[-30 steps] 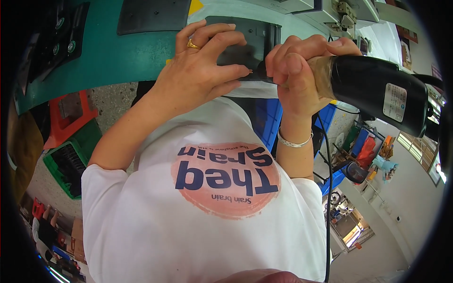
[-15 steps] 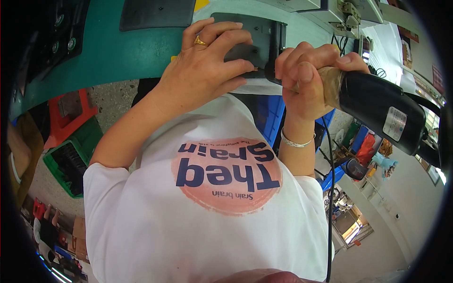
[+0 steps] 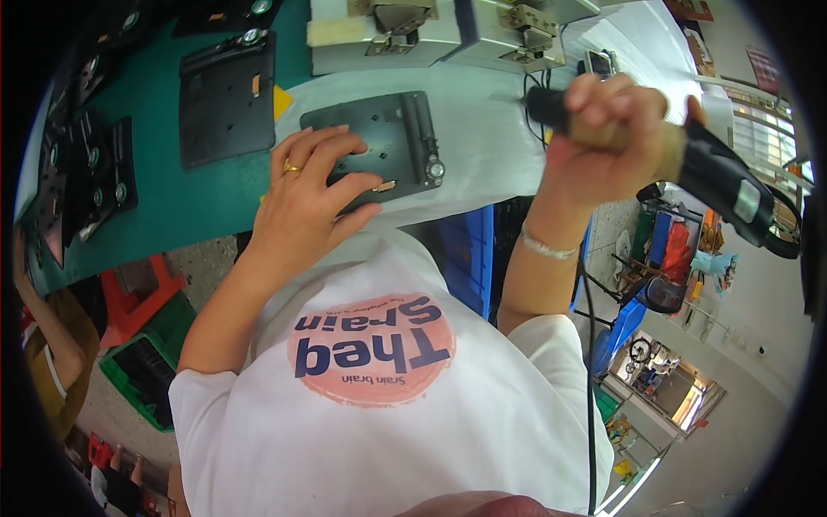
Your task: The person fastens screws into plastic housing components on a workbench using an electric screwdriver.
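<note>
My left hand [image 3: 314, 177], with a gold ring on it, lies over the near left part of a black plastic panel [image 3: 388, 129]. Its fingers are spread and slightly bent, and the thumb points toward a small copper-coloured strip [image 3: 385, 186] on the panel. A round silver part [image 3: 436, 171] sits at the panel's near right corner. Raised to the right of the panel, my right hand [image 3: 616, 121] is wrapped round the tan, taped grip of a black electric screwdriver [image 3: 728, 185]. Its dark front end [image 3: 547, 109] points left, apart from the panel; no bit can be made out.
Another black panel [image 3: 226, 108] lies left on the green mat [image 3: 164, 168], beside a yellow piece [image 3: 282, 102]. Several more panels [image 3: 108, 177] are at far left. Grey metal boxes [image 3: 388, 39] stand behind. A black cable [image 3: 591, 388] hangs right; a person's arm [image 3: 47, 323] shows left.
The screwdriver has lifted off the panel's right edge and moved up and right in my right hand. The view has shifted, showing more of the bench; my left hand stays on the panel.
</note>
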Demonstrator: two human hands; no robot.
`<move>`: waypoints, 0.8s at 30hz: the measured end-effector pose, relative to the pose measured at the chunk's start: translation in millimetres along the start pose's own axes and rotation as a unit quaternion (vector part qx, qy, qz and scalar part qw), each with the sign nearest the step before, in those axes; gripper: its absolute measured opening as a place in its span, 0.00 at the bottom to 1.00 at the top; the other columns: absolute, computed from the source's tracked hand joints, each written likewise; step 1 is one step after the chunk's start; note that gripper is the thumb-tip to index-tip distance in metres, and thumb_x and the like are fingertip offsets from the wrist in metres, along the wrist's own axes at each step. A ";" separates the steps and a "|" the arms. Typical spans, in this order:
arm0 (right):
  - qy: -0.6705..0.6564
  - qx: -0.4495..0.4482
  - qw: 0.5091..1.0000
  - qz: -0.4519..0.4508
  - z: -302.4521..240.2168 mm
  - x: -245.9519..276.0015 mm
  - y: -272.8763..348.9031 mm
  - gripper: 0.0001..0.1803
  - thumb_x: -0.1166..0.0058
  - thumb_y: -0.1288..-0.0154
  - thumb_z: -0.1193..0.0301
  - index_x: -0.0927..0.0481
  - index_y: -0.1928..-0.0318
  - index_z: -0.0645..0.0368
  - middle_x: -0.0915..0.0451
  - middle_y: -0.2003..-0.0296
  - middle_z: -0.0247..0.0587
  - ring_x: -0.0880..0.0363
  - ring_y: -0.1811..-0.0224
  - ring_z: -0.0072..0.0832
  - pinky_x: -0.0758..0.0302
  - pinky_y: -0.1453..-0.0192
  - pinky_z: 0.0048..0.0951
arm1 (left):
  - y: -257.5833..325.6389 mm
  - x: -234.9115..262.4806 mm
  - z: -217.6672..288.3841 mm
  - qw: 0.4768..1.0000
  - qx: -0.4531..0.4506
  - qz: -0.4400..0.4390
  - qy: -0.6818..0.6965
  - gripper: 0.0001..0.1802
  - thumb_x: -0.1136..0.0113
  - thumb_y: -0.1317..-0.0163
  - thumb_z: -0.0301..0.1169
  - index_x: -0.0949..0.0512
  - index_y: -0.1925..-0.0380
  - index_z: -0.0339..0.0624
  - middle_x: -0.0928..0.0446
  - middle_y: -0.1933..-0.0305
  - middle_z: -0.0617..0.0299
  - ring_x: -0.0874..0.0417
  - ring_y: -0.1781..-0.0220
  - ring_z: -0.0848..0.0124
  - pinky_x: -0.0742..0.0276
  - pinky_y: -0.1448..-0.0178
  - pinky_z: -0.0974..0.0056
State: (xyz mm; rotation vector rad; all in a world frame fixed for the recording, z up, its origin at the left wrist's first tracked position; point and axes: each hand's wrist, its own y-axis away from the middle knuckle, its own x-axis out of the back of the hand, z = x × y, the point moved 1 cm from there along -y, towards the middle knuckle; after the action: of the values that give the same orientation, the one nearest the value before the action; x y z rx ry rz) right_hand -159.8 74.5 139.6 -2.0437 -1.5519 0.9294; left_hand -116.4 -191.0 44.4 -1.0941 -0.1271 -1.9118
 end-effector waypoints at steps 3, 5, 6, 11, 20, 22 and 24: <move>0.045 0.062 0.994 0.082 4.9 19.3 -35.7 0.09 0.46 0.30 0.69 0.23 0.69 0.58 0.21 0.73 0.38 0.23 0.73 0.26 0.24 0.66 0.35 | -4.2 0.8 1.6 1.000 0.001 0.002 0.006 0.15 0.23 0.50 0.34 0.16 0.61 0.52 0.25 0.43 0.61 0.29 0.30 0.56 0.39 0.26 0.45; 0.017 0.059 0.994 0.093 17.4 24.3 -51.6 0.13 0.47 0.32 0.76 0.33 0.50 0.58 0.23 0.76 0.40 0.24 0.78 0.27 0.20 0.70 0.35 | -4.7 0.6 1.3 1.000 0.000 0.002 0.006 0.15 0.23 0.50 0.35 0.16 0.61 0.52 0.24 0.43 0.61 0.29 0.30 0.56 0.38 0.26 0.45; -0.015 0.050 0.994 0.100 22.3 23.7 -55.9 0.32 0.49 0.33 0.82 0.44 0.31 0.58 0.24 0.79 0.43 0.25 0.82 0.27 0.17 0.73 0.34 | -3.9 0.2 1.0 1.000 0.002 0.003 0.002 0.15 0.23 0.50 0.35 0.16 0.61 0.52 0.24 0.43 0.61 0.29 0.30 0.56 0.38 0.26 0.45; 0.047 0.092 0.992 0.074 34.3 23.5 -52.2 0.09 0.44 0.35 0.81 0.25 0.55 0.60 0.20 0.79 0.44 0.20 0.83 0.30 0.14 0.71 0.38 | -5.1 0.1 0.2 1.000 0.000 0.007 -0.001 0.16 0.22 0.52 0.34 0.16 0.62 0.52 0.24 0.43 0.61 0.28 0.31 0.56 0.38 0.28 0.46; 0.012 0.060 0.995 0.084 43.8 25.9 -52.8 0.10 0.42 0.38 0.83 0.26 0.57 0.63 0.20 0.80 0.44 0.19 0.82 0.31 0.14 0.70 0.38 | -4.7 1.1 1.0 1.000 0.003 0.008 -0.003 0.16 0.22 0.52 0.34 0.16 0.62 0.52 0.24 0.42 0.60 0.28 0.31 0.56 0.37 0.28 0.47; 0.016 0.056 0.995 0.075 50.0 37.4 -55.5 0.11 0.42 0.38 0.83 0.26 0.56 0.62 0.20 0.80 0.44 0.19 0.82 0.31 0.14 0.70 0.39 | -3.6 0.7 1.1 1.000 0.005 0.010 -0.002 0.16 0.22 0.52 0.34 0.16 0.62 0.52 0.24 0.42 0.60 0.28 0.31 0.56 0.37 0.28 0.47; 0.020 0.052 0.996 0.067 51.8 38.0 -55.8 0.12 0.42 0.38 0.83 0.26 0.55 0.61 0.20 0.80 0.44 0.19 0.82 0.32 0.14 0.71 0.39 | -3.1 0.2 0.8 1.000 0.006 0.012 -0.001 0.16 0.22 0.52 0.34 0.15 0.62 0.52 0.24 0.42 0.60 0.28 0.31 0.56 0.37 0.28 0.46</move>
State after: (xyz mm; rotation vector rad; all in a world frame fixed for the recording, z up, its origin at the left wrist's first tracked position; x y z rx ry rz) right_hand -228.8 123.6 131.1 -2.0996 -1.3313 0.9903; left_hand -118.1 -188.9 46.0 -1.0853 -0.1271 -1.8869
